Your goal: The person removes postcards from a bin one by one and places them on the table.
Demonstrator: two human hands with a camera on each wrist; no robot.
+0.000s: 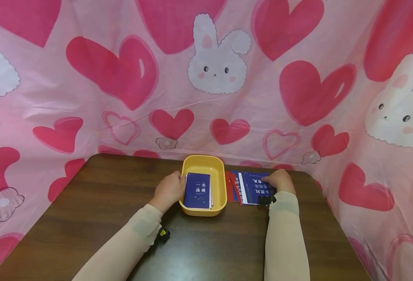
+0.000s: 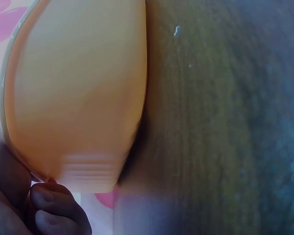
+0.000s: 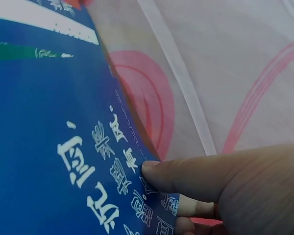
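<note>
A yellow plastic basin (image 1: 220,183) stands near the far edge of the table, with a few blue cards (image 1: 198,191) lying in its left part. My left hand (image 1: 170,190) pinches the basin's left rim; in the left wrist view the fingers (image 2: 59,208) curl at the rim beside the basin's outer wall (image 2: 78,98). To the right of the basin lie overlapping blue and red cards with white characters. My right hand (image 1: 280,181) pinches a blue card (image 3: 54,132) at its edge, thumb on the printed face and fingertips behind it.
A brown wooden table (image 1: 206,242) carries everything. Behind it and at both sides hangs a pink cloth (image 1: 122,89) with hearts and rabbits, close to the table's far edge. Red cards (image 1: 230,186) show between the basin and the blue cards.
</note>
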